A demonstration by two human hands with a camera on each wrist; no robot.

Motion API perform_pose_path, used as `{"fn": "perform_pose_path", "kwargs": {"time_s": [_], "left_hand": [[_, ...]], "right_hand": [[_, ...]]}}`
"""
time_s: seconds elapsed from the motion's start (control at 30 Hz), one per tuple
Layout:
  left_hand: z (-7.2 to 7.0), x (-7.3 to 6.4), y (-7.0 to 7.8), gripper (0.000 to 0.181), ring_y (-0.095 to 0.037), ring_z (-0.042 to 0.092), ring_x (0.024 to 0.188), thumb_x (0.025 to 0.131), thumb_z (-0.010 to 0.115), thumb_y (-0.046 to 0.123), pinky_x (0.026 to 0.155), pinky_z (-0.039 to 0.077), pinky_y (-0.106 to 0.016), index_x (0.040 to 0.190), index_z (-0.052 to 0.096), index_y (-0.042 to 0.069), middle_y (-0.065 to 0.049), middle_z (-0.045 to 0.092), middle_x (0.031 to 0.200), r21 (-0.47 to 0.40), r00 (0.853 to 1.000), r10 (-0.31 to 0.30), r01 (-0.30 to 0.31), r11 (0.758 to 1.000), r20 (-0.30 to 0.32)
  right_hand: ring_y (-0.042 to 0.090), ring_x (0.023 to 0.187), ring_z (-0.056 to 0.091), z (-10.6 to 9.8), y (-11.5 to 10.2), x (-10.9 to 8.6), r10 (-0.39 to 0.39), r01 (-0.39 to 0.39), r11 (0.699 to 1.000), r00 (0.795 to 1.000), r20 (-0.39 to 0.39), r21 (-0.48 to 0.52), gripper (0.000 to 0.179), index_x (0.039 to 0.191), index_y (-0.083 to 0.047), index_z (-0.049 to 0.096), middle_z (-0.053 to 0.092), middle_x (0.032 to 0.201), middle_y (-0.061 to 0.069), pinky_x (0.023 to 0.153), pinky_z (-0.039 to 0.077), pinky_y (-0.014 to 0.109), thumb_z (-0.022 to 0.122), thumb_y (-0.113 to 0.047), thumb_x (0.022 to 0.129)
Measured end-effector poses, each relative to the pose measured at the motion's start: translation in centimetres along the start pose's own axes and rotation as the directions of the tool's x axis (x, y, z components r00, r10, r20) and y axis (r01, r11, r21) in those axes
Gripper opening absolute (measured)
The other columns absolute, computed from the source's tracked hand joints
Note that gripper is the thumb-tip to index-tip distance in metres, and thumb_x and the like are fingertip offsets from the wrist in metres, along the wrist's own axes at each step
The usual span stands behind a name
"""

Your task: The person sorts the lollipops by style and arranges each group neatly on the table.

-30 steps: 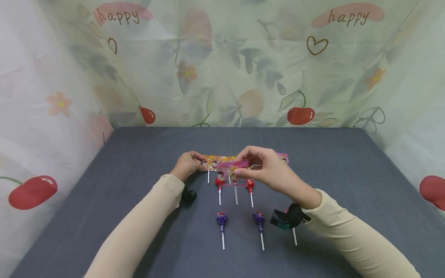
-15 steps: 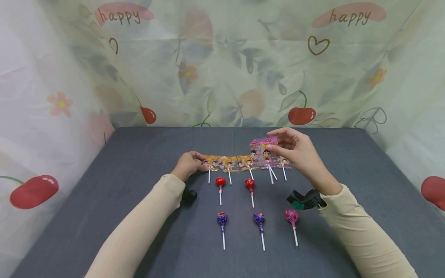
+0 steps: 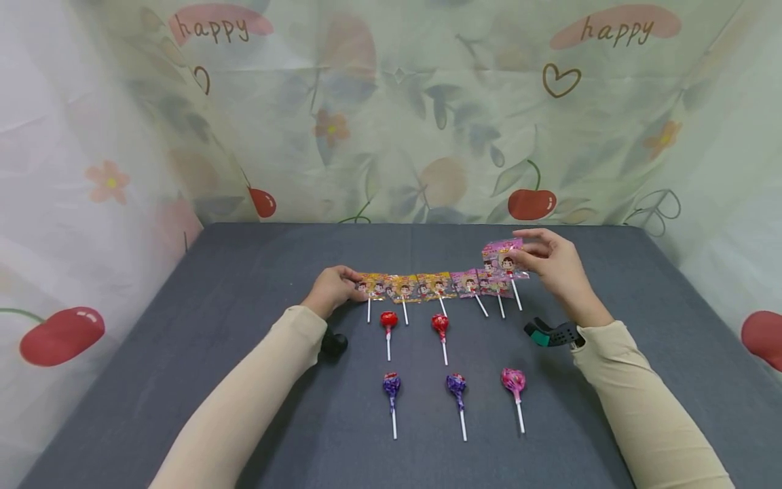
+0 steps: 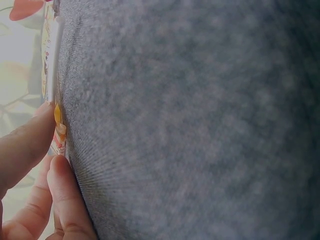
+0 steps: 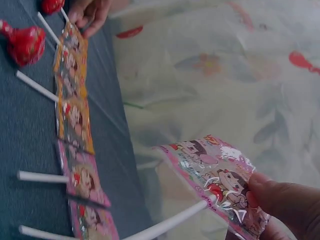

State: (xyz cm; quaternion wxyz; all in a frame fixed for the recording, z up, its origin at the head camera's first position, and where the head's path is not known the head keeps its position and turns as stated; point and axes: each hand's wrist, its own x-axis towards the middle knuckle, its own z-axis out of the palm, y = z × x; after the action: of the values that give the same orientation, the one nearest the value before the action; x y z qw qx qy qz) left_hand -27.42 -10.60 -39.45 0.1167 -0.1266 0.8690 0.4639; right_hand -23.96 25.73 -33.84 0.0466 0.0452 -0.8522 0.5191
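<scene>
My right hand [image 3: 552, 265] pinches a flat lollipop in a pink printed wrapper [image 5: 220, 175] by its right edge. It holds it above the right end of a row of flat-wrapped lollipops, white stick pointing down. The row has three orange-wrapped lollipops [image 3: 402, 288] on the left and two pink-wrapped lollipops [image 3: 466, 282] on the right, laid edge to edge. At the row's left end my left hand [image 3: 332, 291] grips the edge of the first orange-wrapped lollipop [image 3: 374, 285] between thumb and fingers. The left wrist view shows its white stick [image 4: 55, 60] close to the fingers.
In front of the row lie two red round lollipops [image 3: 440, 324]. Nearer still are two purple round lollipops [image 3: 455, 385] and a pink round lollipop [image 3: 513, 382]. A dark grey cloth [image 3: 244, 387] covers the table, with a printed curtain [image 3: 391, 136] behind it.
My right hand has carried the pink-wrapped lollipop from the row's middle to the right, now above its right end. The two pink-wrapped lollipops show more fully. The left hand stays in place.
</scene>
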Motion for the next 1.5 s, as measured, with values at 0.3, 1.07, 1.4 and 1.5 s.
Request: {"fn": "perform_pose_path", "kwargs": {"time_s": [0.3,1.07,1.4,1.5], "left_hand": [[0.2,0.1,-0.1,0.037,-0.021,0.049,0.086,0.076,0.082,0.006,0.073,0.04,-0.032,0.109,0.064,0.009,-0.008,0.057,0.1,-0.007,1.0,-0.018,0.018,1.0,0.006],[-0.1,-0.6,0.2,0.037,-0.02,0.047,0.081,0.076,0.081,0.005,0.069,0.039,-0.03,0.109,0.064,0.007,-0.006,0.054,0.092,-0.016,1.0,0.007,-0.007,1.0,0.013],[-0.2,-0.6,0.2,0.039,-0.02,0.049,0.084,0.076,0.082,0.007,0.072,0.039,-0.03,0.11,0.063,0.008,-0.008,0.058,0.097,-0.003,1.0,0.011,-0.011,1.0,0.011],[-0.2,-0.5,0.1,0.039,-0.02,0.049,0.084,0.076,0.082,0.007,0.071,0.039,-0.03,0.11,0.064,0.008,-0.008,0.057,0.096,-0.001,1.0,0.013,-0.013,1.0,0.01]], "right_hand": [[-0.001,0.079,0.06,-1.2,3.4,1.1,0.184,-0.185,0.979,0.983,-0.014,-0.09,0.05,0.138,-0.005,0.048,0.07,0.092,-0.01,0.073,0.05,0.022,0.061,-0.03,0.096],[0.002,0.07,0.054,-2.8,7.9,3.0,0.373,-0.365,0.92,0.927,0.033,-0.147,0.051,0.135,0.006,0.049,0.067,0.077,-0.013,0.064,0.047,0.023,0.066,-0.018,0.092],[0.002,0.07,0.058,-2.8,7.7,3.5,0.337,-0.32,0.909,0.941,0.018,-0.269,0.046,0.127,0.008,0.056,0.073,0.088,0.003,0.063,0.047,0.021,0.068,-0.017,0.091],[0.009,0.077,0.059,-2.7,7.7,3.5,0.336,-0.316,0.9,0.942,0.016,-0.301,0.047,0.126,0.006,0.057,0.073,0.095,0.011,0.069,0.047,0.025,0.07,-0.021,0.09]]}}
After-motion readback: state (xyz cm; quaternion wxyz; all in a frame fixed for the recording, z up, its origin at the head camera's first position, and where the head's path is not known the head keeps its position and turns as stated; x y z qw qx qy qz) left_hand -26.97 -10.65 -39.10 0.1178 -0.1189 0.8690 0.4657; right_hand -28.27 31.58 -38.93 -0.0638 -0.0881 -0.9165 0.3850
